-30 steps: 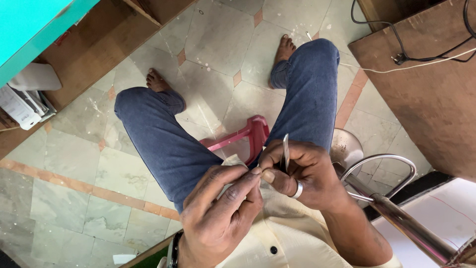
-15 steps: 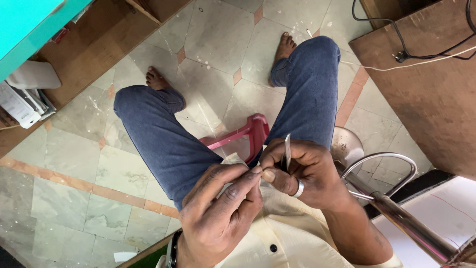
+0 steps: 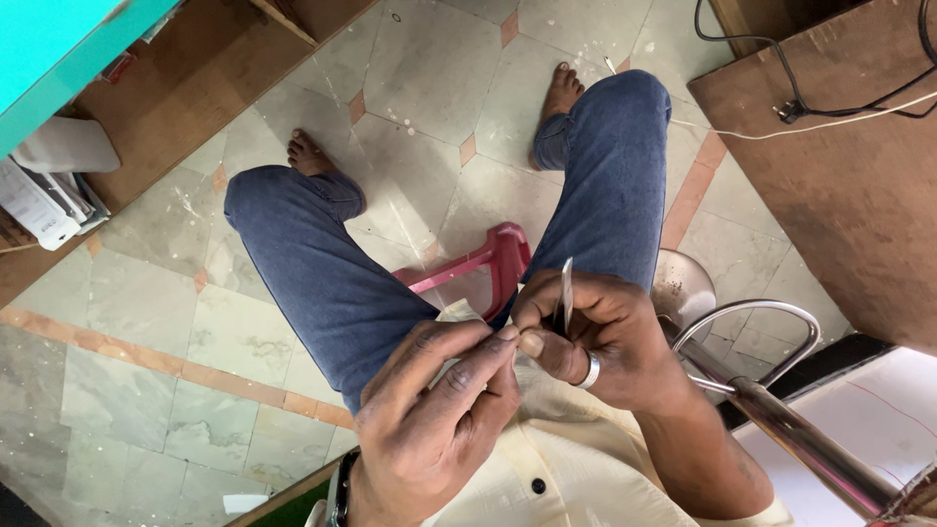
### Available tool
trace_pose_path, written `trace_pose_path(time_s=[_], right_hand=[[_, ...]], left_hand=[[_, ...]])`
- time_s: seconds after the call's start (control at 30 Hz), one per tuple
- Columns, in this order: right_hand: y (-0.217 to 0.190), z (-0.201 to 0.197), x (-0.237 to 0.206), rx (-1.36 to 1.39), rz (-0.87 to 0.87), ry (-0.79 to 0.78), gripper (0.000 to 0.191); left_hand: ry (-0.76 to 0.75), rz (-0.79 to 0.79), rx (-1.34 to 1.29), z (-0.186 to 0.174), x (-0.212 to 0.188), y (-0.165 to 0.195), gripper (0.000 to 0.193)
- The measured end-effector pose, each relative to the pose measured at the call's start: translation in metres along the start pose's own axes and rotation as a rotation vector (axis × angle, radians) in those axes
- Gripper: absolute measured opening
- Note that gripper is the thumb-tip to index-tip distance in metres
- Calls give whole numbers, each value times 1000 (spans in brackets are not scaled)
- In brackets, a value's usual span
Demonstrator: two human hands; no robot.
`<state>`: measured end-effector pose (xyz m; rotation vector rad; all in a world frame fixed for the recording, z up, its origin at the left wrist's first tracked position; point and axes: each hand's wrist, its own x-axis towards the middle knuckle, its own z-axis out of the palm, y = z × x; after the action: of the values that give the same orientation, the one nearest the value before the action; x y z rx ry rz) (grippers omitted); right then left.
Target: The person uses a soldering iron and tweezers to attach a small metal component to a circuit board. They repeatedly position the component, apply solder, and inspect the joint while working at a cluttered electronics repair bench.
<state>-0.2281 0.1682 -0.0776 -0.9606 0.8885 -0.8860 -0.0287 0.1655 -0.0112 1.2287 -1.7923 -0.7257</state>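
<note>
- View from the head, looking straight down at a seated person's lap and two bare hands held close together above the knees.
- The right hand (image 3: 595, 342) is curled into a loose fist around a thin silver metal tool (image 3: 567, 285), which stands nearly upright out of the pinched fingers; it looks like tweezers or a small blade, though which cannot be told.
- A silver ring (image 3: 589, 372) sits on one finger of that hand.
- The left hand (image 3: 439, 420) lies lower and nearer the camera, its fingers stretched out and narrowed, fingertips meeting the right thumb.
- Whether something tiny is pinched between the two hands cannot be told; the spot where they meet is hidden by the fingers.
- A dark watch strap (image 3: 341, 488) wraps the left wrist.
- Both legs wear blue jeans (image 3: 322, 273), knees spread apart, with bare feet on the floor.
- A cream shirt (image 3: 547, 468) with a dark button shows at the bottom edge.
- A pink plastic stool (image 3: 488, 263) shows between the legs, just above the hands in the picture.
- The floor (image 3: 176, 332) is pale marble tile with reddish strips.
- To the right stands a chrome stool frame (image 3: 771, 322), near the right forearm.
- A brown wooden surface (image 3: 839, 176) at the upper right carries black and white cables (image 3: 810, 112).
- A turquoise panel (image 3: 59, 49) fills the upper left corner.
</note>
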Motion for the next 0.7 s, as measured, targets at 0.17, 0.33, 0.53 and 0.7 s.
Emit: trace_pose_path(time_s=[0.17,0.33,0.53,0.7], right_hand=[[0,3,2,87,31,2,11],[5,0,7,62,-4,-6,11],[72,4,120,-132,132,50,20],[123,30,170,-1021,524,-378,23]], left_hand=[[-7,-17,-6,-2,1,1,33],[17,-27,37,-3,2,0,31],[170,-34,56,-9,17,-14,24],[277,-68,32,-18,32,-34,22]])
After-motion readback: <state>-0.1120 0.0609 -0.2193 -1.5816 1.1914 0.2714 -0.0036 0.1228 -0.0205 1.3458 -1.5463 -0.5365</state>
